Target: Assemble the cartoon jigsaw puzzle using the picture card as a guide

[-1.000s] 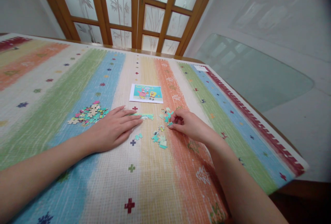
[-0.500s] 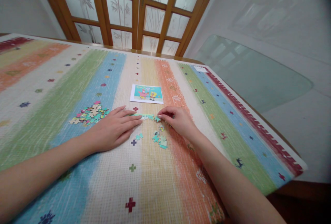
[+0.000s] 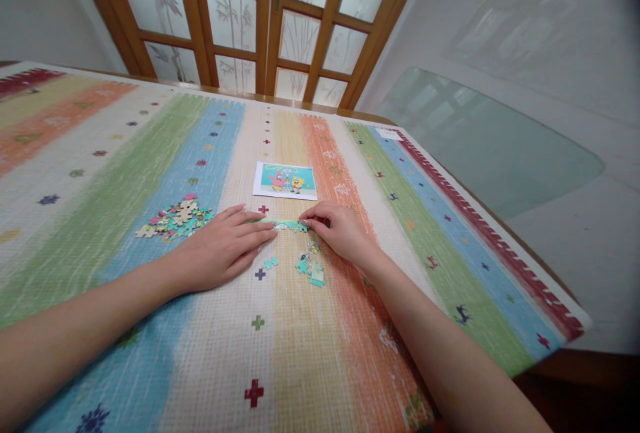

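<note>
A narrow strip of joined jigsaw pieces lies on the striped cloth, its left part hidden under my fingers. My left hand rests flat on that strip, fingers stretched out and slightly apart. At the strip's right end, my right hand pinches a small teal puzzle piece between thumb and fingers, touching the strip or right beside it. Below the strip sit a small group of loose pieces and a teal piece.
A heap of mixed puzzle pieces lies left of my left hand. Beyond the strip is a printed cartoon picture on white paper. The striped tablecloth covers the table. Wooden doors with glass panes stand behind it.
My right hand has shifted slightly left and away from me, bringing the teal piece up against the strip's right end. My left hand stays in place.
</note>
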`<state>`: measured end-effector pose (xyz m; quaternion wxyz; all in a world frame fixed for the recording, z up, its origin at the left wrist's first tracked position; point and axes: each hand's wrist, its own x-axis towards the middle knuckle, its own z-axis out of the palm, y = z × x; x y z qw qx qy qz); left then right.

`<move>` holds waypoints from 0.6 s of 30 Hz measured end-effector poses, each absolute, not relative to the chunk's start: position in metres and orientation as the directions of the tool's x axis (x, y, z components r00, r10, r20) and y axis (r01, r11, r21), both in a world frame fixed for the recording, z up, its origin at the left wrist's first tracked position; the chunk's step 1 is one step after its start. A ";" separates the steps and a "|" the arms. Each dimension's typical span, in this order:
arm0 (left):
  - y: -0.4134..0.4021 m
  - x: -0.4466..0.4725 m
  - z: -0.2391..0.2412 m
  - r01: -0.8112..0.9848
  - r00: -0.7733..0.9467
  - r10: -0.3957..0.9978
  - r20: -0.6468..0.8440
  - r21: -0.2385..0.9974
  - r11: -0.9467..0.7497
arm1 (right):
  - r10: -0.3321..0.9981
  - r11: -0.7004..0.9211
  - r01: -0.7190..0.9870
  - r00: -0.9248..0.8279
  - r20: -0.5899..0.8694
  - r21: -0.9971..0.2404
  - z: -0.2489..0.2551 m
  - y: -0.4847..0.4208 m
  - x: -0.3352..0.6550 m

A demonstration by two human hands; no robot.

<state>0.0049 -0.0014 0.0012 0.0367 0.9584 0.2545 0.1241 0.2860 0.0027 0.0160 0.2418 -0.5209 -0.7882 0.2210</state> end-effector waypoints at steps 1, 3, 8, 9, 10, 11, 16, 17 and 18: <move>-0.001 0.005 0.001 0.478 0.839 0.497 0.220 0.135 -0.868 | 0.927 0.363 0.715 -0.339 0.157 -0.598 0.015 0.003 0.286; -0.002 0.005 0.001 0.480 0.836 0.501 0.224 0.141 -0.866 | 0.925 0.372 0.716 -0.338 0.172 -0.591 0.014 0.003 0.285; -0.002 0.005 0.000 0.479 0.836 0.501 0.225 0.146 -0.865 | 0.912 0.407 0.708 -0.352 0.212 -0.577 0.013 0.003 0.287; -0.002 0.005 0.000 0.477 0.838 0.499 0.222 0.146 -0.866 | 0.908 0.415 0.701 -0.357 0.219 -0.579 0.013 0.003 0.287; -0.002 0.005 0.000 0.476 0.839 0.498 0.218 0.147 -0.867 | 0.904 0.423 0.695 -0.362 0.225 -0.582 0.012 0.003 0.288; -0.001 0.005 0.000 0.476 0.840 0.498 0.216 0.147 -0.867 | 0.900 0.432 0.688 -0.368 0.232 -0.584 0.012 0.003 0.288; -0.001 0.005 0.000 0.477 0.838 0.499 0.220 0.147 -0.866 | 0.878 0.477 0.675 -0.388 0.279 -0.563 0.006 0.005 0.288; -0.001 0.005 0.000 0.476 0.837 0.499 0.226 0.151 -0.866 | 0.877 0.480 0.678 -0.388 0.283 -0.557 0.006 0.005 0.288; -0.001 0.005 0.000 0.475 0.835 0.500 0.232 0.157 -0.866 | 0.875 0.483 0.680 -0.389 0.286 -0.552 0.005 0.006 0.289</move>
